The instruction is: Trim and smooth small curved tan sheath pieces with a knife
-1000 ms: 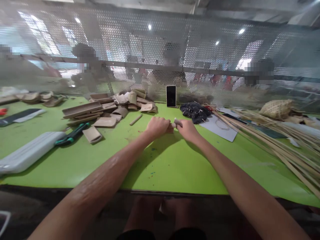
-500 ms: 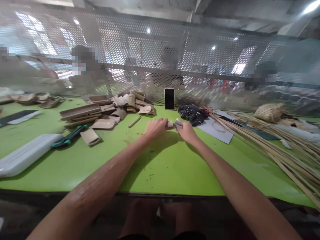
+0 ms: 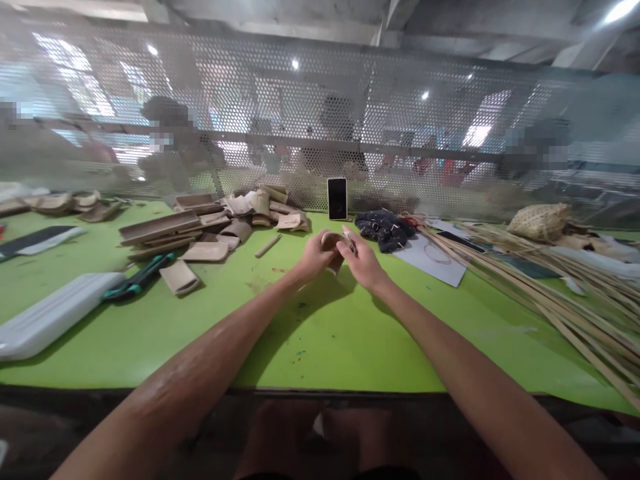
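Observation:
Both my arms reach out over the green table (image 3: pixel 320 333). My left hand (image 3: pixel 314 256) is closed round a small curved tan piece (image 3: pixel 334 252), held just above the table's middle. My right hand (image 3: pixel 361 263) touches the same piece from the right, fingers pinched on its upper edge. A small pale thing shows between those fingers; I cannot make it out. The piece stands tilted, its lower end near the table top.
A heap of tan curved pieces (image 3: pixel 215 223) lies at the back left, with teal-handled pliers (image 3: pixel 134 279) and a white case (image 3: pixel 53 313). A phone (image 3: pixel 337 199) leans on the mesh screen. Dark cloth (image 3: pixel 384 227), paper (image 3: pixel 434 257) and long bamboo strips (image 3: pixel 545 287) lie right.
My hands have lifted and turned the piece from lying flat between them to standing tilted. They have come closer together. The camera has shifted slightly.

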A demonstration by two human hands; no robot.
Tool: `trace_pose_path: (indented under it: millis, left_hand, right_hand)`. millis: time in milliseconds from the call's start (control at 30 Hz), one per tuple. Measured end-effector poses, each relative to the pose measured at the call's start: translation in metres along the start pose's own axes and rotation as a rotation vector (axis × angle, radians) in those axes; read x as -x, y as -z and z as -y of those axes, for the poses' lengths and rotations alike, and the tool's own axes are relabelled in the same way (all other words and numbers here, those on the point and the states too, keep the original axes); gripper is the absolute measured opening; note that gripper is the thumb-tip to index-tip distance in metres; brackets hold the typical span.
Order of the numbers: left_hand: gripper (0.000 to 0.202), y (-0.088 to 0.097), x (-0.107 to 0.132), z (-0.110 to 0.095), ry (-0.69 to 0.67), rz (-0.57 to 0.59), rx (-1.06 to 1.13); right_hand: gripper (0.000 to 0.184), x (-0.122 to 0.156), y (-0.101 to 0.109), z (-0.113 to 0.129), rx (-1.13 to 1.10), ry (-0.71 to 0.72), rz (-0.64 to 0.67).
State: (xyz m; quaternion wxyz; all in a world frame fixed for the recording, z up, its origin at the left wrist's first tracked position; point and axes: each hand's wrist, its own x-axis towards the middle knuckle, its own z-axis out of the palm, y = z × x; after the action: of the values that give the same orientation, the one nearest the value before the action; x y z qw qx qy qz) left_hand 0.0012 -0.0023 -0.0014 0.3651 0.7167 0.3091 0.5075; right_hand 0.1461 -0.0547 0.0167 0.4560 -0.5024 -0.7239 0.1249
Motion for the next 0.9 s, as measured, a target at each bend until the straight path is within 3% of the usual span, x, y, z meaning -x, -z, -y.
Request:
trace_pose_path:
  millis: [133,333,500,700,900]
  left_hand:
    - [0.021,-0.002,0.001,-0.002,-0.065,0.035,-0.029]
    - [0.018,-0.005,0.0,-0.007,0.0,-0.03,-0.141]
    - [0.017,-0.008,0.003,-0.011,-0.052,-0.012,-0.18]
    - [0.016,-0.007,0.003,-0.005,0.062,-0.068,-0.068]
    - [0.015,-0.013,0.001,-0.01,-0.054,0.057,-0.151]
  right_hand:
    - [0.056,0.0,-0.001,-0.004,0.099,-0.02,-0.015]
    - [0.047,-0.002,-0.004,-0.01,0.18,0.015,-0.045]
    - [0.051,-0.004,-0.002,-0.009,0.178,-0.012,-0.038]
    - [0.054,-0.001,-0.008,-0.007,0.109,-0.092,-0.011]
    - [0.046,-0.008,0.002,-0.016,0.109,-0.046,-0.048]
